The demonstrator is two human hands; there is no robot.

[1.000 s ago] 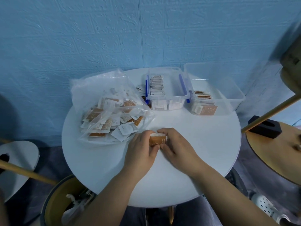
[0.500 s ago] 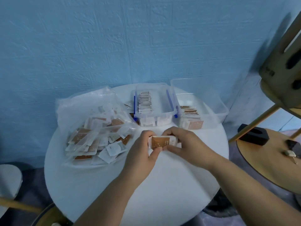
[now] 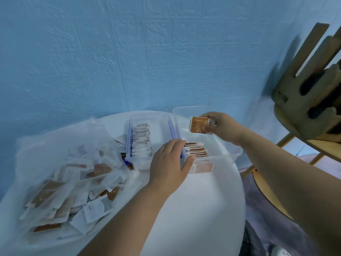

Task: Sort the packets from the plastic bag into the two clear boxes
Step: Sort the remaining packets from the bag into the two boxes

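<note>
packet (image 3: 198, 125) pinched by right hand (image 3: 222, 126) above right box (image 3: 229, 154), left hand (image 3: 169, 163) touching it

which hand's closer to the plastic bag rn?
Left. The left hand lies just right of the plastic bag; the right hand, holding brown packets, is farther right.

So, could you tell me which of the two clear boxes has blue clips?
The left clear plastic box, filled with white packets; blue clips run along its sides. The right clear plastic box, holding brown packets, shows none.
</note>
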